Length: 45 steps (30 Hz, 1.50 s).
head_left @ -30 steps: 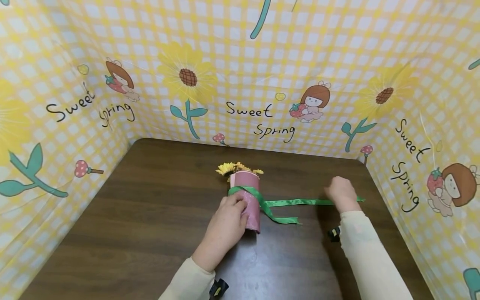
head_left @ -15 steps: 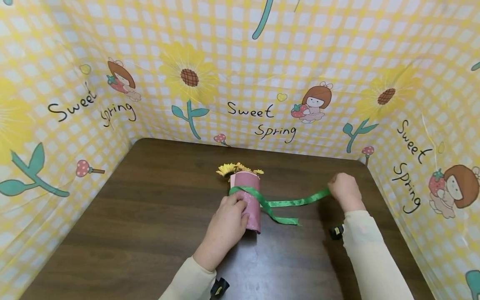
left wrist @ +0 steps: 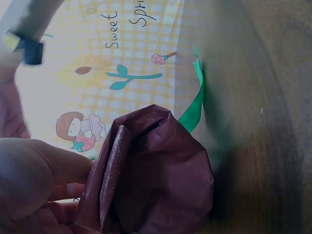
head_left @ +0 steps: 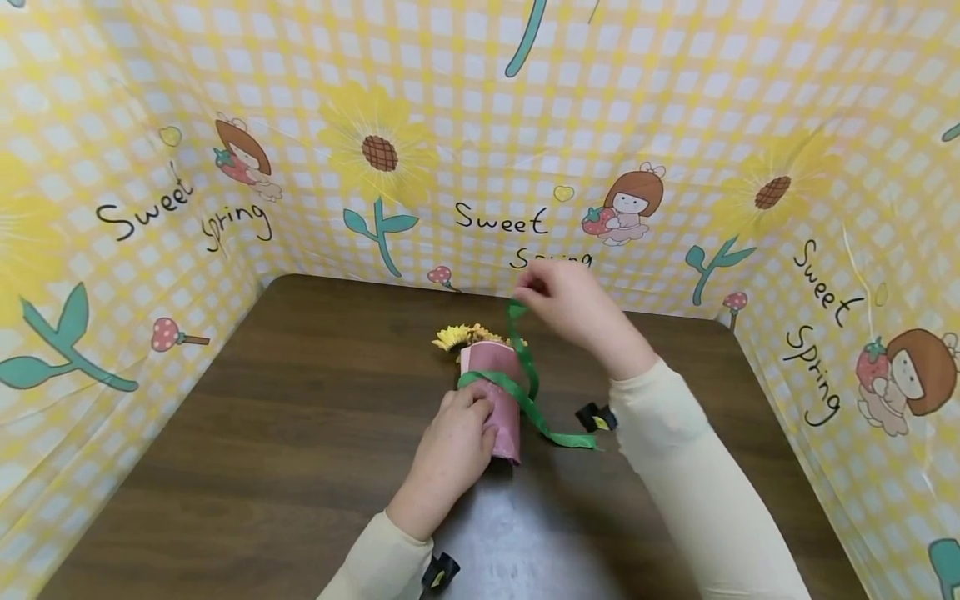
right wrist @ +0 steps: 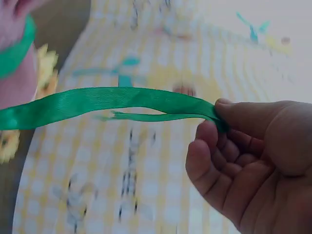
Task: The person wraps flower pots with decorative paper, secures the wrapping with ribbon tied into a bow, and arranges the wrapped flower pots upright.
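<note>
A small bouquet (head_left: 507,425) in pink wrapping paper lies on the table, its yellow flowers (head_left: 453,339) pointing toward the back. Green ribbon (head_left: 495,380) runs across the wrap, and one tail (head_left: 573,440) rests on the table to the right. My left hand (head_left: 455,433) grips the wrap just below the ribbon; the left wrist view shows the fingers (left wrist: 68,168) at the folded edge of the paper (left wrist: 165,170). Raised above the flowers, my right hand (head_left: 573,304) pinches the other ribbon tail (right wrist: 97,100) between thumb and forefinger, with a frayed end sticking out.
The brown wooden table (head_left: 300,400) is enclosed at the back and sides by yellow checked cloth (head_left: 480,150) printed with flowers and figures. Black camera mounts (head_left: 596,416) sit at both wrists.
My right hand lifted the ribbon tail off the table at the right, then swung it left and up over the bouquet's flower end. My left hand has stayed on the wrap.
</note>
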Tool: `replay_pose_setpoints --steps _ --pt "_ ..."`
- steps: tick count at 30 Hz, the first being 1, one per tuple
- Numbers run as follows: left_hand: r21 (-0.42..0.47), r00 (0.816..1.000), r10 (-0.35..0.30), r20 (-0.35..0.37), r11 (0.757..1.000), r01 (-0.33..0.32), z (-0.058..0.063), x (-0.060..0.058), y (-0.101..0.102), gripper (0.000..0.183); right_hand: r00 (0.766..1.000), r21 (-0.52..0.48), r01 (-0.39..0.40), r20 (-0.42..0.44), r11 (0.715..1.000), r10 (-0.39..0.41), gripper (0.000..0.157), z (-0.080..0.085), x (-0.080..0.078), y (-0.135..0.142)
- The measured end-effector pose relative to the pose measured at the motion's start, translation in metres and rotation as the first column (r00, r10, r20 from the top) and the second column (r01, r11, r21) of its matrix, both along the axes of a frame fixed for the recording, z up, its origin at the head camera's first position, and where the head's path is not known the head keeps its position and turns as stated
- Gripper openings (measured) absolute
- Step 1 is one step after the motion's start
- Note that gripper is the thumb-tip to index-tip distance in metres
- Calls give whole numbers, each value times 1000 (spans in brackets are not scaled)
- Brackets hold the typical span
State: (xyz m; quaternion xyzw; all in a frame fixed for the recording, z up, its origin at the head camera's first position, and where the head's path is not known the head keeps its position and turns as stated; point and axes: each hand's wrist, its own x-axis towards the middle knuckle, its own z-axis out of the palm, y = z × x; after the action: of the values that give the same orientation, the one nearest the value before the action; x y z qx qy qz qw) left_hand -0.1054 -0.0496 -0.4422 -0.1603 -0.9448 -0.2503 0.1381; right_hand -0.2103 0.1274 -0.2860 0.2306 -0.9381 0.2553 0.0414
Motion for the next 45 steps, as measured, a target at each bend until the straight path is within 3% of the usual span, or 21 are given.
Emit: replay_pose_setpoints --steps 4,9,12,15,18,21,24,28,32,36,41,45 --pt "13 1000 -10 -28 1000 11 -1 0 0 17 978 55 -204 -32 978 206 10 0 -2 -50" --pt "14 998 -7 -56 1000 8 -2 1 0 12 893 71 -450 32 890 449 16 -11 3 -85" --pt "13 999 -3 -54 1000 4 -2 1 0 14 858 14 -512 62 859 510 25 -12 10 -86" --pt "13 998 3 -59 1000 -2 -2 1 0 14 878 -37 -476 36 879 477 24 -12 18 -75" --pt "13 998 9 -59 1000 -8 0 1 0 15 929 -69 -368 5 927 370 16 -21 23 -54" --pt "-3 999 20 -31 1000 -20 3 -1 0 14 972 -77 -232 26 970 234 7 -43 24 -31" --pt "-23 1000 31 1 999 -31 7 -7 1 12 993 -39 -102 59 994 105 7 -74 24 -13" --pt "16 996 74 46 997 -75 10 -18 0 7 998 9 38 56 999 -38 8 -114 26 -2" --pt "44 988 124 90 991 -128 9 -27 1 23 994 2 96 42 995 -96 8 -139 31 -3" --pt "22 987 123 108 992 -126 12 -33 3 28 995 -15 100 29 995 -99 7 -149 34 -6" --pt "-25 987 109 116 994 -107 17 -36 4 23 995 -21 102 -19 995 -102 4 -152 36 -8" --pt "-18 982 130 134 991 -129 18 -38 3 15 995 -14 74 -65 997 -74 5 -152 37 -8"
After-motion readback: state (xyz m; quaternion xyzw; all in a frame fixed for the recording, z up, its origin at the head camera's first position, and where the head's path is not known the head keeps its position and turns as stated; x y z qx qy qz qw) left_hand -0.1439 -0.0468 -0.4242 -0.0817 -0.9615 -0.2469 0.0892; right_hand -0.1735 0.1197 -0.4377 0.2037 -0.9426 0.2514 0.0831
